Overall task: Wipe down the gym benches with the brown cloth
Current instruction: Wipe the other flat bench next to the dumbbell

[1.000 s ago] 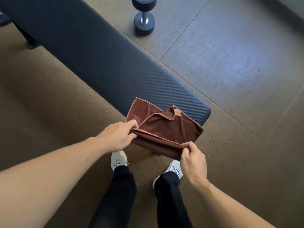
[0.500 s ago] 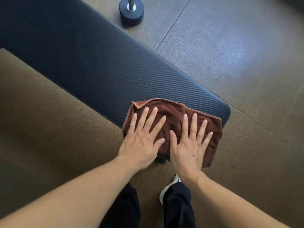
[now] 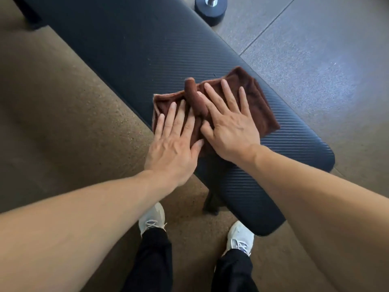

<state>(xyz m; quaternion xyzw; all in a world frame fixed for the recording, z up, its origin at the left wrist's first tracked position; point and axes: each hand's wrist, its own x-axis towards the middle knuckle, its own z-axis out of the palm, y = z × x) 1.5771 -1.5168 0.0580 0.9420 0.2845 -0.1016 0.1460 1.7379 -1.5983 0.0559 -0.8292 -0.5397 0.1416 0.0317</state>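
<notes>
Head view, looking down. The dark ribbed padded gym bench [image 3: 130,51] runs diagonally from upper left to lower right, its rounded end near the person's feet.

The brown terry cloth [image 3: 260,106] lies on the bench top, toward the near end, crumpled rather than flat: a raised fold of fabric stands up between the two hands, and a pale stitched hem shows along its left edge.

Left hand [image 3: 174,142]: palm down, fingers straight and slightly spread, pressing flat on the left part of the cloth; heel of the hand overhangs the bench's near edge.

Right hand [image 3: 229,123]: palm down, fingers straight and spread, pressing flat on the centre of the cloth. Thumbs lie close together, almost touching. Neither hand curls round the fabric.

Surroundings: a black round dumbbell head with a metal handle [image 3: 210,9] sits on the grey tiled floor [image 3: 315,49] beyond the bench. Brown speckled flooring [image 3: 63,112] lies on the near side. Two white sneakers [image 3: 151,218] and black trouser legs are visible below the forearms.
</notes>
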